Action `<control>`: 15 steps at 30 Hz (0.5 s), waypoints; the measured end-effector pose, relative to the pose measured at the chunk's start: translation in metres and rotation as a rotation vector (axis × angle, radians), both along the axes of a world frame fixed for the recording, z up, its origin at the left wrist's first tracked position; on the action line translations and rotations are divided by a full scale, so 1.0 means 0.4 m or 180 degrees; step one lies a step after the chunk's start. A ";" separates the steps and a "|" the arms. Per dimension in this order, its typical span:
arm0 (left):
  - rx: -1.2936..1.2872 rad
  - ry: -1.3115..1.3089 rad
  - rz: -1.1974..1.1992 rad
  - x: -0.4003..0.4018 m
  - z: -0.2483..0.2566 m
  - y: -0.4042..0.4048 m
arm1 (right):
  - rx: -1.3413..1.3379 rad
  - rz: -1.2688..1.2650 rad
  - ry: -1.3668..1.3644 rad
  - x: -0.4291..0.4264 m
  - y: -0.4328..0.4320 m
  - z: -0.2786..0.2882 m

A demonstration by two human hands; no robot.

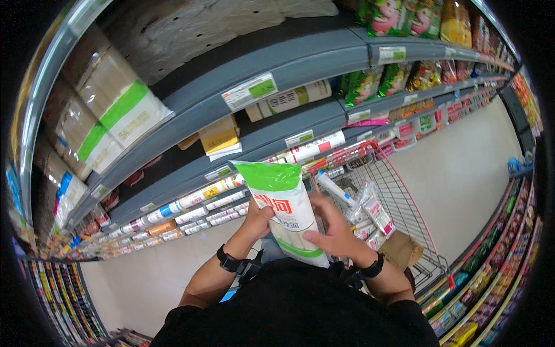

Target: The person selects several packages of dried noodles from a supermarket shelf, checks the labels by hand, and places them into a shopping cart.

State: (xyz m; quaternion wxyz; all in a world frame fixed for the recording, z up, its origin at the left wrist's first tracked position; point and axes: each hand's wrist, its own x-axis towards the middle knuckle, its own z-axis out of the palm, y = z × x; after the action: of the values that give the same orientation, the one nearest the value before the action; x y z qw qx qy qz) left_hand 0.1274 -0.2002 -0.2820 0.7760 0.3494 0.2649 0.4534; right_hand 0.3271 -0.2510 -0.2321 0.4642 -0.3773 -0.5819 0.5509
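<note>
A white and green plastic bag of dried noodles (288, 217) is held upright in front of my chest. My left hand (259, 219) grips its left side, with the thumb on the front. At the bag's right side is my right hand (331, 227), its thumb against the lower front and its fingers partly behind the edge. Right of the bag stands a wire shopping cart with red trim (401, 191). In it lie several packets, among them a clear packet with a pink and white label (379, 216), and a brown paper package (401, 250).
Grey store shelves (299, 56) run across the front, with price tags, green-banded noodle bags (125, 112) at the upper left and green packets (394, 80) at the upper right. Wrapped noodle rolls (195, 199) fill the lower tiers. Another stocked shelf (485, 277) stands at the right, across the aisle.
</note>
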 end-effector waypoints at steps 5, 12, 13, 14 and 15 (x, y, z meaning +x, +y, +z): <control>0.0076 0.0098 -0.0409 0.033 0.011 0.014 | 0.0554 -0.0599 -0.0054 0.023 0.082 0.134; 0.0297 0.0125 -0.0617 0.010 0.024 0.039 | 0.1513 -0.1198 -0.0478 0.021 0.118 0.138; 0.0323 0.0109 -0.0611 0.004 0.028 0.049 | 0.1541 -0.1192 -0.0491 0.013 0.122 0.132; 0.0405 0.0485 -0.0545 -0.002 0.030 0.063 | 0.1206 -0.1456 0.0053 0.003 0.126 0.124; 0.0507 0.0851 -0.0475 -0.006 0.036 0.079 | 0.0883 -0.1707 0.0591 -0.005 0.130 0.116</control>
State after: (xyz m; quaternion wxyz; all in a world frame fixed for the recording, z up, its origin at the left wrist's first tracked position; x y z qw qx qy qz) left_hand 0.1252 -0.1685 -0.2676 0.7352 0.4856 0.3023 0.3636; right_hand 0.3253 -0.1991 -0.1859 0.6911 -0.3984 -0.4864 0.3563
